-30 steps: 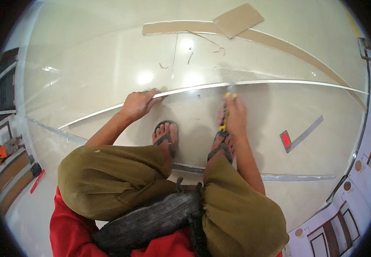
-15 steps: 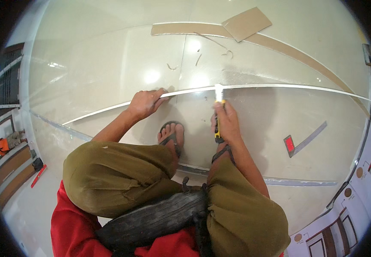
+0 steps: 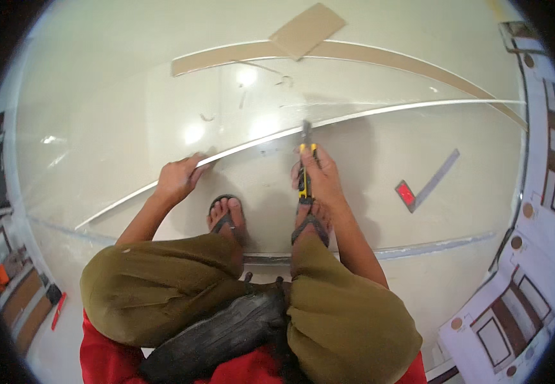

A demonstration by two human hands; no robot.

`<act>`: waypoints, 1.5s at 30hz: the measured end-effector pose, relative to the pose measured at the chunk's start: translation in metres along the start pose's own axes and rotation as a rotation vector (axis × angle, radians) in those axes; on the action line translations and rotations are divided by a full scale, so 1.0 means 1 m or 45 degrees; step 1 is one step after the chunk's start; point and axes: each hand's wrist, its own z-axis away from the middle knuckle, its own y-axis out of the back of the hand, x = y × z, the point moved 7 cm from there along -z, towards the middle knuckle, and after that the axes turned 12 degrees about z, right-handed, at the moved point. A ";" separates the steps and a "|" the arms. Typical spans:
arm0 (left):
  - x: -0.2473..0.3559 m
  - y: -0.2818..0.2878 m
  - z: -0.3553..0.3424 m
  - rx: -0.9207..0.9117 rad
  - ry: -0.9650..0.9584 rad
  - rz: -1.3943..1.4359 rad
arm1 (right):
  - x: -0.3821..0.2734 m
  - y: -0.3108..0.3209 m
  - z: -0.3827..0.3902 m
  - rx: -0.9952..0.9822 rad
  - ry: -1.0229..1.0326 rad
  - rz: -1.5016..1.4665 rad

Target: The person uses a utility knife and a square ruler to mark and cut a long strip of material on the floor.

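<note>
A long thin white strip (image 3: 252, 144) runs across in front of my feet, its left end nearer me and its right end farther off. Its left part is gripped by my left hand (image 3: 180, 179), with the fingertips hidden beneath. My right hand (image 3: 319, 176) is closed around a yellow and black utility knife (image 3: 305, 185), which points away from me. The knife's dark tip overlaps the middle of the strip; whether it touches or cuts cannot be made out.
Beyond the strip lie a long brown-faced strip (image 3: 226, 54), a brown rectangular piece (image 3: 309, 31) and thin curled scraps (image 3: 208, 118). A try square (image 3: 421, 192) with a red-marked handle rests at right. Large printed sheets (image 3: 514, 307) line the right side.
The whole view has shifted. My left hand has drawn the strip's left side toward me, so the strip slants more. The knife stays in my right hand near mid-strip.
</note>
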 end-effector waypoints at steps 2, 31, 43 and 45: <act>0.006 0.003 -0.005 -0.011 0.019 -0.013 | -0.002 0.058 -0.003 0.235 0.032 0.011; 0.003 -0.003 -0.002 -0.031 0.031 -0.032 | -0.024 0.115 -0.013 0.487 -0.078 0.449; 0.004 0.002 -0.003 -0.025 0.043 -0.023 | -0.031 0.104 -0.009 0.418 -0.026 0.561; 0.003 0.001 -0.005 -0.024 0.037 -0.016 | -0.040 0.128 -0.005 0.622 -0.082 0.314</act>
